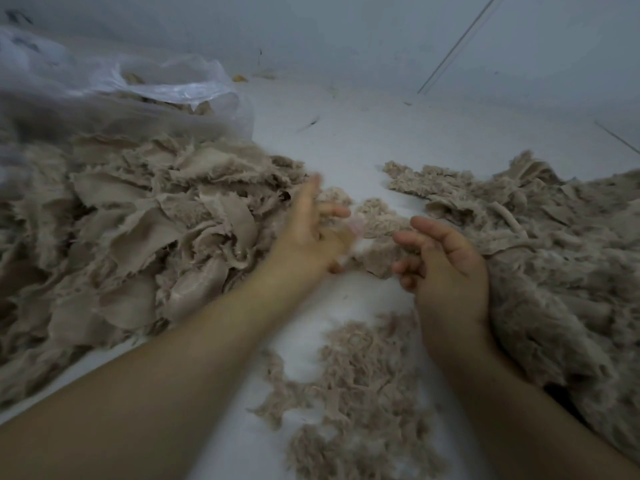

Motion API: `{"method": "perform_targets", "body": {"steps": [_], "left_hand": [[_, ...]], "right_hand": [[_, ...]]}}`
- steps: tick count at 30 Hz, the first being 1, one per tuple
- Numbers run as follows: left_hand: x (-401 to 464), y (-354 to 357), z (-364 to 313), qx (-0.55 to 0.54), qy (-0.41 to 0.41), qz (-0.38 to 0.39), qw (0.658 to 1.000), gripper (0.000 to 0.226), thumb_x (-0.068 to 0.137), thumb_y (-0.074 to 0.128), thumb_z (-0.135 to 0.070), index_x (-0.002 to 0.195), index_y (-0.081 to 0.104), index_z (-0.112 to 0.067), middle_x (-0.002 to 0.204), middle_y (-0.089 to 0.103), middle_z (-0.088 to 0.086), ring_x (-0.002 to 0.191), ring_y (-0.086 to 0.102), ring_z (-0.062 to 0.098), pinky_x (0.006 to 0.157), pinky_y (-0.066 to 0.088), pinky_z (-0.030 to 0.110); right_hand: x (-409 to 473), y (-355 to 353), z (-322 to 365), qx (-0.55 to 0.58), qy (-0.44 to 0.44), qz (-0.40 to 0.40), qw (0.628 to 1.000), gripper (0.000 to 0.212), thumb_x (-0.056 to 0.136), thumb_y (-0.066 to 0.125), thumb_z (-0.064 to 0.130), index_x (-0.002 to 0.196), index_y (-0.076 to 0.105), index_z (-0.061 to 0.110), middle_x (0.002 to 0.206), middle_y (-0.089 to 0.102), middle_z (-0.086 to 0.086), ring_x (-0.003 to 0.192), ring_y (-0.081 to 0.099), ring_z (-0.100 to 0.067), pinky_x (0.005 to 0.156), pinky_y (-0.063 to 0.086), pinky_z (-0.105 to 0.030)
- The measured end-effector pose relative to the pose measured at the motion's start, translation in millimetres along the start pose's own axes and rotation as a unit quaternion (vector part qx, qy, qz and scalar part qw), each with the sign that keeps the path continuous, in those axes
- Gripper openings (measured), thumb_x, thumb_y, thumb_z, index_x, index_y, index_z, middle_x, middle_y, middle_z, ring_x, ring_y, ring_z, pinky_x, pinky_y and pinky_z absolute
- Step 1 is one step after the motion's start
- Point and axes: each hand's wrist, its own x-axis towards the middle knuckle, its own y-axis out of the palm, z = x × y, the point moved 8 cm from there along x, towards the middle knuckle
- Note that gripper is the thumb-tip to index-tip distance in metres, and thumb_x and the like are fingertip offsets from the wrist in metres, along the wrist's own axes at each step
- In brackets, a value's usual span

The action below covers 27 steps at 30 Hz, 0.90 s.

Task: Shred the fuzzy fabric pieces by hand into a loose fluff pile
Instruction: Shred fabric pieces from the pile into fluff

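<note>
I see the left hand (308, 233) blurred, its fingers spread and relaxed, holding nothing I can make out, with the heap of fuzzy fabric pieces (138, 237) touching its outer side. The right hand (440, 268) is loosely curled and empty, its back against the big fluff mass (554, 271). A small torn piece (377, 233) lies between the two hands, and loose fluff (353, 389) is scattered on the white floor (346, 140) below them, nearer the wrists.

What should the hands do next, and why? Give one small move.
Probably reach the left hand into the beige heap of torn fabric pieces beside it and pinch one. Both it and the right hand look empty, fingers loose, over the small beige fluff clump.
</note>
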Motion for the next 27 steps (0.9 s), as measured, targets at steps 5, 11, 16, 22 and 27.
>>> {"method": "perform_targets", "body": {"steps": [5, 11, 16, 22, 27], "left_hand": [[-14, 41, 1, 0.465, 0.160, 0.119, 0.863, 0.038, 0.087, 0.068, -0.032, 0.122, 0.061, -0.020, 0.118, 0.057, -0.004, 0.111, 0.045, 0.020, 0.094, 0.039, 0.035], [-9, 25, -10, 0.357, 0.155, 0.036, 0.920, 0.010, 0.085, 0.064, 0.000, 0.080, 0.068, -0.007, 0.077, 0.058, -0.006, 0.075, 0.048, 0.003, 0.068, 0.035, 0.019], [-5, 5, -4, 0.104, 0.047, -0.031, 0.993, 0.025, 0.098, 0.049, -0.002, 0.079, 0.053, -0.019, 0.059, 0.056, -0.011, 0.056, 0.052, 0.004, 0.059, 0.047, 0.028], [-6, 8, -3, 0.060, 0.030, -0.023, 0.997, 0.021, 0.098, 0.048, 0.001, 0.082, 0.053, -0.012, 0.065, 0.057, 0.007, 0.055, 0.057, 0.016, 0.053, 0.048, 0.029], [-8, 13, -8, 0.072, 0.026, 0.001, 0.997, 0.018, 0.100, 0.048, -0.006, 0.083, 0.053, -0.010, 0.064, 0.053, 0.009, 0.059, 0.053, 0.022, 0.055, 0.046, 0.032]], "right_hand": [[1, 0, -3, -0.016, 0.001, 0.004, 1.000, 0.029, 0.102, 0.037, -0.002, 0.105, 0.061, 0.014, 0.106, 0.070, 0.000, 0.049, 0.056, -0.006, 0.046, 0.045, -0.018], [2, 1, -10, -0.075, 0.019, 0.013, 0.997, 0.031, 0.095, 0.045, -0.009, 0.096, 0.066, 0.014, 0.095, 0.071, -0.003, 0.071, 0.069, -0.006, 0.053, 0.051, -0.016], [1, 6, -11, -0.249, -0.039, 0.068, 0.965, 0.031, 0.085, 0.063, 0.002, 0.105, 0.072, 0.024, 0.060, 0.063, 0.016, 0.046, 0.055, 0.002, 0.047, 0.043, -0.015], [-6, 19, -3, -0.223, -0.072, 0.120, 0.965, 0.016, 0.088, 0.071, 0.017, 0.073, 0.072, 0.024, 0.047, 0.055, 0.011, 0.043, 0.044, 0.000, 0.043, 0.037, -0.017], [-10, 23, 4, -0.184, -0.081, 0.138, 0.970, 0.031, 0.087, 0.064, 0.017, 0.067, 0.056, -0.004, 0.062, 0.044, -0.029, 0.054, 0.037, -0.020, 0.051, 0.032, -0.032]]}}
